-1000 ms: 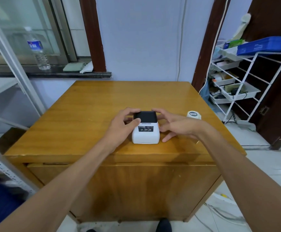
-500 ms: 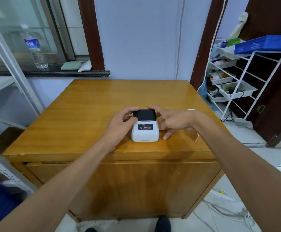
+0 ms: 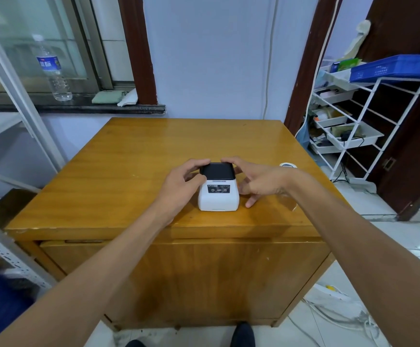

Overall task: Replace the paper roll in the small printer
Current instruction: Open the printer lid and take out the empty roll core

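A small white printer with a black lid sits near the front edge of the wooden table. Its lid is closed. My left hand grips the printer's left side, thumb on the lid's left edge and fingers curled over its back corner. My right hand holds the right side, fingers reaching over the lid's back right corner. A white paper roll lies on the table behind my right wrist, mostly hidden by it.
A water bottle stands on the window ledge at the back left. A white wire rack with trays and a blue crate stands to the right of the table. Cables lie on the floor at the lower right.
Both hands stay on the printer. My right wrist has shifted to cover more of the paper roll, and the head camera has moved slightly.
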A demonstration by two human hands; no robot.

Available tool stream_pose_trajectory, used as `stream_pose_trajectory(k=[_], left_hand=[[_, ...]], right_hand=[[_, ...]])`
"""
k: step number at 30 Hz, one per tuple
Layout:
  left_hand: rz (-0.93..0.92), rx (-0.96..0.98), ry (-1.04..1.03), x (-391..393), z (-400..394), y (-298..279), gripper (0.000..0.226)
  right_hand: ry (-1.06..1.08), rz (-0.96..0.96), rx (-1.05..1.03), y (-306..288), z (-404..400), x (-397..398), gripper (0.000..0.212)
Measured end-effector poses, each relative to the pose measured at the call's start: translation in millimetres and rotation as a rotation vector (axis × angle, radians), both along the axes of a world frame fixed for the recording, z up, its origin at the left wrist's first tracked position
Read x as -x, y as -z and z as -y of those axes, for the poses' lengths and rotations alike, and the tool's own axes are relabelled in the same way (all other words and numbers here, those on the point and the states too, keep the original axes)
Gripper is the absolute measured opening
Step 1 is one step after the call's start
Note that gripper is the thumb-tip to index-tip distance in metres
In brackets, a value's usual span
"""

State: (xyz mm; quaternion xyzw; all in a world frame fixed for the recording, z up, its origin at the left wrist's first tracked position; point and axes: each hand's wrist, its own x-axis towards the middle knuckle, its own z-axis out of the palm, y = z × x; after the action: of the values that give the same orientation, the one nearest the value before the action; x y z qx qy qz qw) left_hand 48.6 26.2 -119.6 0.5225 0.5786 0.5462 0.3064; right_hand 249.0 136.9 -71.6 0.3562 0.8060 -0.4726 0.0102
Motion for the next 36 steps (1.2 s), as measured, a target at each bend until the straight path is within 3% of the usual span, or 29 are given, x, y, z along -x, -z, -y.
stream_pose_trajectory(k=[6,12,15,18,23,30,36], left_hand=[[0.006,-0.007,-0.001,0.6,0.1,0.3,0.04],[0.008,-0.01,-0.001,0.4,0.6,-1.9,0.039],[-0.004,-0.006,-0.01,-0.4,1.0,-2.9,0.04],[-0.008,0.009,-0.02,-1.5,1.6,-2.0,0.04],[-0.036,0.027,-0.049,-3.1,2.4,-5.3,0.042],[-0.027,0.087,-0.072,-4.8,4.0,-5.6,0.058],[-0.108,0.14,-0.016,-3.7,4.5,-3.3,0.107]], right_hand=[[-0.009,0.057,-0.088,0.7,2.4,6.6,0.092],[0.033,-0.025,-0.042,3.7,4.5,0.5,0.091],[0.16,-0.191,0.073,12.0,6.0,-4.9,0.086],[0.245,-0.379,0.218,22.0,5.6,-12.6,0.064],[0.312,-0.348,0.029,25.3,16.0,-5.8,0.064],[0.386,-0.4,-0.128,35.3,28.7,-1.2,0.069],[0.439,-0.382,-0.26,40.9,30.6,3.6,0.068]])
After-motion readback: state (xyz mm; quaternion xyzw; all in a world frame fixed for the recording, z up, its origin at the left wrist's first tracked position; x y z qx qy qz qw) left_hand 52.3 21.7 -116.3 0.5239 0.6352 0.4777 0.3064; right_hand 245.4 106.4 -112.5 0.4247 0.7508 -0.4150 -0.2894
